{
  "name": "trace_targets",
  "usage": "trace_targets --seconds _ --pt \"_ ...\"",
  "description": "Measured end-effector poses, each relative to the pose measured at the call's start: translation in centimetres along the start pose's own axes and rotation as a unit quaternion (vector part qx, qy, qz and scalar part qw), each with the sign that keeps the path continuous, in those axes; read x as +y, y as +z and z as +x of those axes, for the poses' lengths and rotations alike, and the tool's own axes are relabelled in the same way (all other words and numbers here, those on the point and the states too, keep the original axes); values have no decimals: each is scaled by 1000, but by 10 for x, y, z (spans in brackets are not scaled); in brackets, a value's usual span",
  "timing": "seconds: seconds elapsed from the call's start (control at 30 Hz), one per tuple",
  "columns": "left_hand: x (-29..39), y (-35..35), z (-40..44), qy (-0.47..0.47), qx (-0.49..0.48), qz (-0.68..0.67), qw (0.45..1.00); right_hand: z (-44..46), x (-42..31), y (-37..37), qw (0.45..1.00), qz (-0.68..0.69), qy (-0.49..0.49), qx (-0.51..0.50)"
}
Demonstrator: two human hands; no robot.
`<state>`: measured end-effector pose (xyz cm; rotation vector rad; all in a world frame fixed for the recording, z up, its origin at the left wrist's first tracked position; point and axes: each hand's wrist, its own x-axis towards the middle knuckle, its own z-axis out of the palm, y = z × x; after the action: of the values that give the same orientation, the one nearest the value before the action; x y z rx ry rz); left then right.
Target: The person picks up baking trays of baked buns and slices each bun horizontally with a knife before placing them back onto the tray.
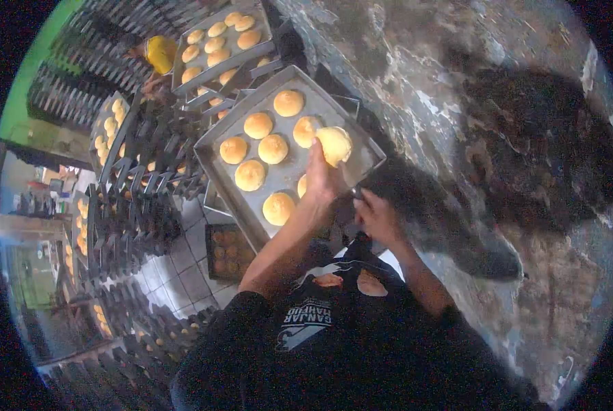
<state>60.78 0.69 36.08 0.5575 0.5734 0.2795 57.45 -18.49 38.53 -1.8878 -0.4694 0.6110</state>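
A metal baking tray [217, 181] with several round golden buns [273, 148] on it lies before me. My left hand [323, 179] reaches over it and is closed on one bun [336, 145], lifted and tilted so its pale side shows. Near the tray's right corner my right hand [380, 218] is closed around a small dark handle [358, 193]. The rest of that tool is hidden or too blurred to name. Some buns are partly covered by my left hand and forearm.
Another tray of buns [215, 45] stands beyond, near a person in a yellow top [160, 54]. Dark tray racks [125, 226] rise along the left. A low tray [227, 252] sits by the tiled floor [176, 281]. A stained, peeling wall [498, 151] borders the right.
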Motion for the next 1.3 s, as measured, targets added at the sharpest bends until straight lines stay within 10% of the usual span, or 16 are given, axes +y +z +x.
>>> trace_targets --seconds 0.23,0.37,0.53,0.7,0.97,1.03,1.3 --pt "3 -1 25 -4 -26 -4 1000 -34 22 -12 999 37 31 -20" --pt "11 -9 33 -27 2 6 1000 -93 12 -62 969 100 208 -88" --pt "14 2 12 -70 12 35 997 -113 39 -82 955 196 222 22" --pt "14 -60 58 259 118 224 932 -104 45 -78 956 206 204 51" --pt "114 -97 170 281 106 300 906 -86 26 -61 951 230 202 48" --pt "125 -113 227 311 209 512 773 -88 40 -57 945 252 196 65" --pt "118 -56 228 212 163 539 799 -88 -12 -57 950 174 244 84"
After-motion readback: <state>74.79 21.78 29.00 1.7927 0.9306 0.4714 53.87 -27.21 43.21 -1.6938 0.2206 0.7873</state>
